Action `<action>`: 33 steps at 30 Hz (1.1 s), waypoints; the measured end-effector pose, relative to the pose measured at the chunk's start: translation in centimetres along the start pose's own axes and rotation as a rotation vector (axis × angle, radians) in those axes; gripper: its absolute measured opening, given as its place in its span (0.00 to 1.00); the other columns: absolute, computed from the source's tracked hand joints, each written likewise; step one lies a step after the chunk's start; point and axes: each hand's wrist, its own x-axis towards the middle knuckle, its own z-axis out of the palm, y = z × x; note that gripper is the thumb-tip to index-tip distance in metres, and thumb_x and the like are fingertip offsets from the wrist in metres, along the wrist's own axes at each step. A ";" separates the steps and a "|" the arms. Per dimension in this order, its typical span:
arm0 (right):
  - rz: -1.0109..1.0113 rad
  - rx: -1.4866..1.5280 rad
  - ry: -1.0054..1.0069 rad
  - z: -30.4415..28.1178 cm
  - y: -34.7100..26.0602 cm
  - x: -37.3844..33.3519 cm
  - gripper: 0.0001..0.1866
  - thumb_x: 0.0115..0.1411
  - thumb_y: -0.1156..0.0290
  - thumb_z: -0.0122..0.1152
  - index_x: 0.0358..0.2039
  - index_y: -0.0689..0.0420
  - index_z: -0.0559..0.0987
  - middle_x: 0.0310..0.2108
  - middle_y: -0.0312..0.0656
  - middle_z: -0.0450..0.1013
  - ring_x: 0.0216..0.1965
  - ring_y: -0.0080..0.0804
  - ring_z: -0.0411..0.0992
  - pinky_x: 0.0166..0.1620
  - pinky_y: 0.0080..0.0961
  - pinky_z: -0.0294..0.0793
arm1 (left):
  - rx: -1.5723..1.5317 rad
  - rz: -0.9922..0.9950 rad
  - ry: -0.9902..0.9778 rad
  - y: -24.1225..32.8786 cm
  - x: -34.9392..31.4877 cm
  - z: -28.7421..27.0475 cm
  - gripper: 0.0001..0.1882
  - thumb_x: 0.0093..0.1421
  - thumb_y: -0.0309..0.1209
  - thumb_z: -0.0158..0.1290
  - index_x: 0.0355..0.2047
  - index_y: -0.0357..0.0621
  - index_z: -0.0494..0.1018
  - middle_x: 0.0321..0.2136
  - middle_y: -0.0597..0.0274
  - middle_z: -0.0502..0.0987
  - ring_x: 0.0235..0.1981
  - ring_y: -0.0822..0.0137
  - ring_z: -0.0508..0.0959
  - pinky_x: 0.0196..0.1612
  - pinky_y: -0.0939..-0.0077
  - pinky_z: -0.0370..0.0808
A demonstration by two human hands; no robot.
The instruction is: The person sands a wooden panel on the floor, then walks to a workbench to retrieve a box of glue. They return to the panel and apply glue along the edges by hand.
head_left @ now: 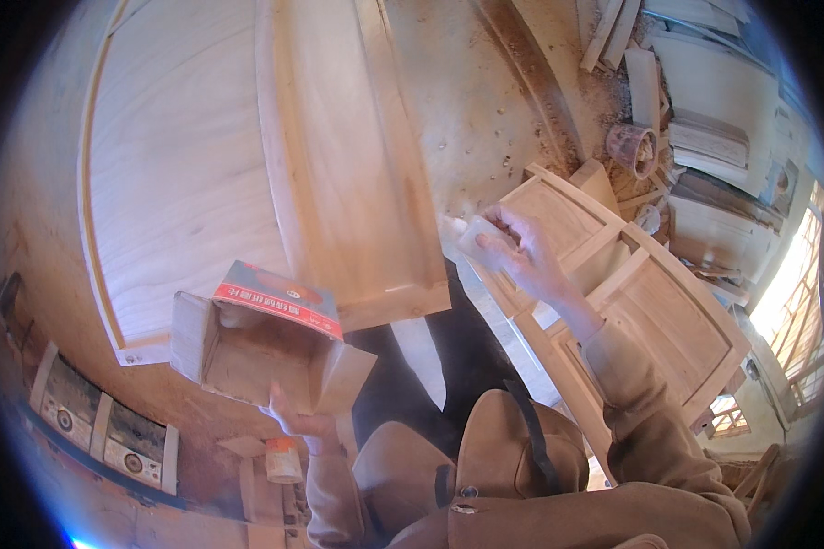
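Note:
An open cardboard box point(270, 366) with a red and grey printed flap tilts toward me at the left. My left hand point(298, 423) grips its near lower edge, and some of the fingers are hidden by the cardboard. Inside, the box is mostly dim, with something pale near its far left corner. My right hand point(526, 249) is closed round a small whitish, translucent piece point(474, 238) whose kind I cannot make out. That hand is above the near edge of a panelled wooden frame point(613, 252), right of a long wooden board.
A large pale wooden panel point(178, 156) and a raised wooden piece point(339, 156) lie ahead on the left. A dusty bucket point(632, 149) stands among wood offcuts at the far right. Behind the box, low on the left, sits a small tub point(283, 462).

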 end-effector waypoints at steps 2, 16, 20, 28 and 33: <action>0.040 -0.038 0.022 0.0 -0.1 0.6 0.12 0.59 0.69 0.59 0.39 0.63 0.76 0.30 0.36 0.73 0.33 0.18 0.69 0.36 0.18 0.68 | -0.041 -0.057 -0.007 0.0 -0.1 0.0 0.20 0.64 0.34 0.46 0.54 0.36 0.63 0.50 0.49 0.65 0.52 0.53 0.69 0.53 0.57 0.73; 0.031 -0.200 0.027 -0.3 0.0 1.8 0.13 0.60 0.67 0.60 0.37 0.65 0.76 0.30 0.38 0.74 0.33 0.18 0.70 0.36 0.18 0.69 | -0.265 -0.314 0.029 -0.5 -1.2 0.2 0.23 0.65 0.42 0.40 0.52 0.38 0.65 0.51 0.51 0.65 0.54 0.54 0.68 0.56 0.53 0.69; -0.035 -0.148 0.079 -0.2 -0.1 2.4 0.13 0.57 0.66 0.58 0.34 0.65 0.77 0.22 0.40 0.73 0.27 0.16 0.68 0.29 0.21 0.68 | -0.267 -0.239 0.011 -0.7 -1.3 0.1 0.22 0.65 0.40 0.41 0.54 0.40 0.64 0.52 0.51 0.64 0.54 0.53 0.68 0.56 0.53 0.70; -0.113 -0.256 0.116 -0.7 -0.7 4.2 0.15 0.55 0.64 0.58 0.31 0.66 0.78 0.16 0.43 0.71 0.22 0.16 0.67 0.26 0.23 0.67 | -0.069 -0.053 -0.057 -0.3 -0.4 -0.6 0.24 0.62 0.33 0.53 0.56 0.40 0.60 0.50 0.48 0.64 0.51 0.54 0.70 0.53 0.57 0.74; -0.125 -0.258 0.096 -0.8 -1.4 5.1 0.13 0.55 0.67 0.59 0.32 0.66 0.78 0.19 0.44 0.73 0.24 0.18 0.68 0.28 0.23 0.68 | -0.054 -0.027 -0.011 -0.2 -0.3 -0.3 0.25 0.61 0.34 0.53 0.56 0.41 0.61 0.50 0.48 0.64 0.51 0.54 0.70 0.52 0.57 0.74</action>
